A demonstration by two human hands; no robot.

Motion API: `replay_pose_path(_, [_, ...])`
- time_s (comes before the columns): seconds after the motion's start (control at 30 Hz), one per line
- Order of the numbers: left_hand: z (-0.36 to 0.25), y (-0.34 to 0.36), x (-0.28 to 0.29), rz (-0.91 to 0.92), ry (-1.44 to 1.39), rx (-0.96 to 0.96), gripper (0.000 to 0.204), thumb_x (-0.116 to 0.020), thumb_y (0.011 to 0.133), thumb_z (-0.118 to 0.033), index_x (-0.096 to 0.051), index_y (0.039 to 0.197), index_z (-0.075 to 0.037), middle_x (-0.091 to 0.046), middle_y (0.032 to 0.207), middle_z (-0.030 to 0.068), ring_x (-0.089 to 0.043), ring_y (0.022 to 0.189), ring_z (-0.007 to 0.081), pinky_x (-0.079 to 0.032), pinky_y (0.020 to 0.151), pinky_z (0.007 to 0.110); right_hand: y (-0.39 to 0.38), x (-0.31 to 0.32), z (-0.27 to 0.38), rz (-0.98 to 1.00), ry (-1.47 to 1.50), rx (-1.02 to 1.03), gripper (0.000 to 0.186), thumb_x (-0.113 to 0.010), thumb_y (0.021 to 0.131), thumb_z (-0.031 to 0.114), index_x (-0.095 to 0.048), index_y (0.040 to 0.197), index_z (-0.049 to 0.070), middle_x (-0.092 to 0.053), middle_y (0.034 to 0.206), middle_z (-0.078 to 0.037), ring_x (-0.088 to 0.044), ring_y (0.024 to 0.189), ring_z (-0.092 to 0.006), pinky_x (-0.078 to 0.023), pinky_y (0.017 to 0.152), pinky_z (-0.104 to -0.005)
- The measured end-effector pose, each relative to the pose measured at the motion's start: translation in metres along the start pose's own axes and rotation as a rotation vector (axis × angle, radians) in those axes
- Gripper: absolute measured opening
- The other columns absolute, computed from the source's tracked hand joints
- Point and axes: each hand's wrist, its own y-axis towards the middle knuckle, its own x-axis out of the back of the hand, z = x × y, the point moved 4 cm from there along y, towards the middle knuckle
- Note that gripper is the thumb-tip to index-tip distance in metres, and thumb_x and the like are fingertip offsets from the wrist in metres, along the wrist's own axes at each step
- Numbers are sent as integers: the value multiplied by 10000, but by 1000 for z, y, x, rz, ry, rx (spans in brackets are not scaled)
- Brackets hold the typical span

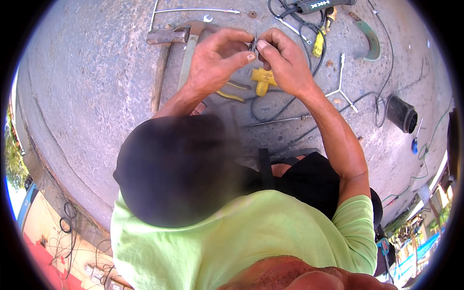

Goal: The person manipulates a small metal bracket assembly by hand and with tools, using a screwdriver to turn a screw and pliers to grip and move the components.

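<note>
My left hand (217, 58) and my right hand (285, 60) are raised close together near the top of the view, above the concrete floor. Between the fingertips of both is a small, thin, dark metal piece (253, 44); its exact kind is too small to make out. My right thumb and fingers pinch it from the right, while my left thumb and forefinger close around it from the left. Just below my hands lie a yellow T-shaped plug adapter (262, 79) and yellow-handled pliers (229, 95), partly hidden. By my left wrist is a hammer (162, 67) with a wooden handle.
A corded power tool (321, 5), a wrench (293, 30), a yellow plug (318, 44) and a curved green metal band (371, 41) lie far right. A Y-shaped socket wrench (341, 88) and a black cylinder (401, 114) lie right. A blurred dark rounded shape (176, 171) blocks the lower left.
</note>
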Motion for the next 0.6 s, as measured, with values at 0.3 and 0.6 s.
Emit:
replay_pose_path(0.3, [-4,-2,1,-16,41,8,376,-807,867,-38,-673,1217,-17,-709,1134,68,-672,1030,149,-557,898,298,-1,-1,4,11,50,-103,396,-490,1032,375,-622,905,25,-597,743,-53,-562,652,-152,-456,622,-329])
replay_pose_path(0.6, [-1,-3,1,-9,-11,-26,376,-806,871,-64,-668,1216,-10,-727,1070,82,-686,994,150,-563,873,297,-2,-3,1,153,311,-299,293,-492,1042,298,-600,932,49,-570,738,3,-506,618,-68,-416,558,-236])
